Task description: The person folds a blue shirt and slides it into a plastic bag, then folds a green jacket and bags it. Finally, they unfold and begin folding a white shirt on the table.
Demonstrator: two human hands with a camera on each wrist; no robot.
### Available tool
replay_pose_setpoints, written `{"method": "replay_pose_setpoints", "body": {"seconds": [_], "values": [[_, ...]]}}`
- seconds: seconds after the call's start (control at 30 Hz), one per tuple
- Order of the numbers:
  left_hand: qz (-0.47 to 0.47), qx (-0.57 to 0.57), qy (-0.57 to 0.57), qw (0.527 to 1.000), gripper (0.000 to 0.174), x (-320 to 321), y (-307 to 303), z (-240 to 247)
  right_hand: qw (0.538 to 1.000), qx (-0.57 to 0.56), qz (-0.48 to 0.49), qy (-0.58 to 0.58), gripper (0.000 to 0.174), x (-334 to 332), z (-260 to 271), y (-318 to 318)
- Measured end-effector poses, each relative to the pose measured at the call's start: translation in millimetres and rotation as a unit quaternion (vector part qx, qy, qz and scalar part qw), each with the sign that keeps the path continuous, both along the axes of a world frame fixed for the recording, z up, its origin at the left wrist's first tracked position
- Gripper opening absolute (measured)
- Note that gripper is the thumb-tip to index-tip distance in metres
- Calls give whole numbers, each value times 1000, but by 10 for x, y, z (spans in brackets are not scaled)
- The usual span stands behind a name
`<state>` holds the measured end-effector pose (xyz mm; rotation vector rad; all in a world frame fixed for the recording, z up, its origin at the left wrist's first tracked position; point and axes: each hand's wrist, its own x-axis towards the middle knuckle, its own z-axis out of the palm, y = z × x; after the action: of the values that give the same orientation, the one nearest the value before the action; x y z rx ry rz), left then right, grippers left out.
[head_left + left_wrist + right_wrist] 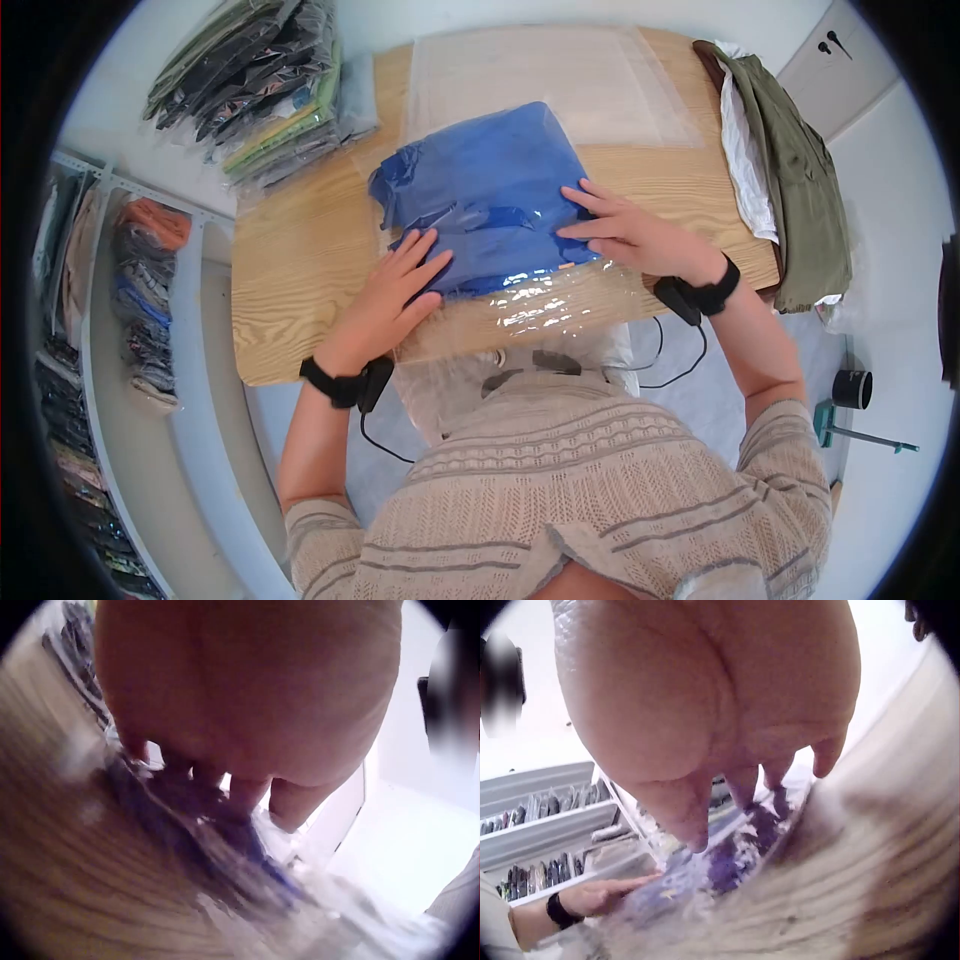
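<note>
A folded blue garment [490, 180] lies inside a clear plastic bag [530, 308] on the wooden table. The bag's loose end, shiny and wrinkled, extends past the garment toward the person's body. My left hand [392, 290] rests with spread fingers on the garment's near left corner. On the right edge, my right hand [640, 235] touches the bag with its fingers extended. Both wrist views show the fingertips coming down onto the plastic over the blue cloth [727, 871].
Flat clear bags [540, 80] lie along the table's far side. Bagged garments [265, 90] are piled at the far left. Olive trousers [790, 180] and a white cloth drape over the right edge. Shelves [200, 300] with bagged clothes stand at left.
</note>
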<state>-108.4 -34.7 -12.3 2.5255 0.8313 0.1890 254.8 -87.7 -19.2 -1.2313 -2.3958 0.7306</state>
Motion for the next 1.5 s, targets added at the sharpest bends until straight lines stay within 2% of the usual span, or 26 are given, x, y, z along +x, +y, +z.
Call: {"method": "replay_pose_setpoints", "body": {"seconds": [0.03, 0.1, 0.13, 0.2, 0.27, 0.33, 0.37, 0.43, 0.57, 0.63, 0.67, 0.73, 0.77, 0.83, 0.87, 0.93, 0.97, 1.03, 1.07, 1.13, 1.17, 1.23, 1.37, 1.43, 1.47, 1.5], "values": [[5, -20, -37, 999, 49, -69, -40, 26, 1000, 1, 0, 0, 46, 25, 73, -62], [34, -4, -51, 998, 50, -275, -178, 25, 985, -84, -75, 132, 55, 54, 178, -311], [63, 14, -65, 996, 52, -373, -265, 5, 984, -89, -76, 133, 55, 69, 140, -426], [85, 26, -65, 994, 56, -525, -433, -78, 986, -9, -150, 75, 64, 72, 71, -631], [108, 43, -67, 991, 59, -571, -556, -159, 981, -18, -172, 89, 65, 17, -24, -748], [167, -49, -123, 977, 60, -551, -657, -222, 973, 47, -213, 71, 62, -42, -118, -799], [166, -50, -122, 977, 60, -553, -664, -233, 973, 46, -214, 70, 62, -66, -134, -803], [111, 62, -44, 991, 59, -560, -661, -248, 972, 97, -210, 38, 57, -113, -152, -787], [139, 91, -51, 985, 52, -493, -637, -325, 973, 168, -161, 16, 44, -110, -234, -708], [90, 160, -85, 979, 37, -498, -575, -361, 976, 156, -139, 63, 29, -58, -280, -683], [92, 161, -85, 979, 37, -506, -539, -340, 976, 157, -138, 63, 29, -18, -259, -668], [46, 99, -109, 988, 23, -544, -461, -291, 983, 57, -140, 103, 18, 61, -203, -647], [46, 100, -109, 988, 23, -576, -437, -320, 983, 58, -140, 102, 18, 77, -200, -645], [62, 39, -129, 989, 20, -597, -391, -364, 974, -31, -163, 153, 14, 100, -193, -624], [62, 40, -129, 989, 20, -596, -399, -368, 974, -29, -163, 153, 14, 89, -204, -615], [136, -53, -222, 964, 20, -495, -440, -280, 953, -7, -219, 210, 11, 38, -229, -589], [135, -51, -222, 964, 20, -478, -443, -288, 953, -4, -218, 211, 11, 13, -221, -573], [215, -137, -282, 925, 21, -461, -441, -345, 932, -54, -285, 218, 17, -56, -210, -543], [215, -134, -282, 925, 21, -434, -430, -392, 932, -52, -284, 219, 17, -96, -227, -527], [344, -124, -266, 892, 22, -339, -421, -455, 900, -34, -365, 238, 25, -174, -293, -487], [345, -122, -266, 892, 22, -275, -431, -464, 900, -34, -362, 240, 25, -199, -313, -461], [385, -201, -395, 810, 24, -136, -455, -459, 883, -11, -418, 211, 28, -252, -347, -427], [423, -135, -324, 835, 24, -74, -434, -449, 856, -1, -463, 229, 30, -415, -307, -408], [457, -62, -234, 856, 22, -28, -407, -451, 836, 25, -499, 229, 32, -456, -305, -398], [458, -62, -234, 856, 22, 0, -410, -464, 836, 25, -498, 229, 32, -473, -295, -394], [471, -30, -232, 850, 23, 28, -408, -480, 808, -15, -522, 271, 27, -493, -280, -390]]}}
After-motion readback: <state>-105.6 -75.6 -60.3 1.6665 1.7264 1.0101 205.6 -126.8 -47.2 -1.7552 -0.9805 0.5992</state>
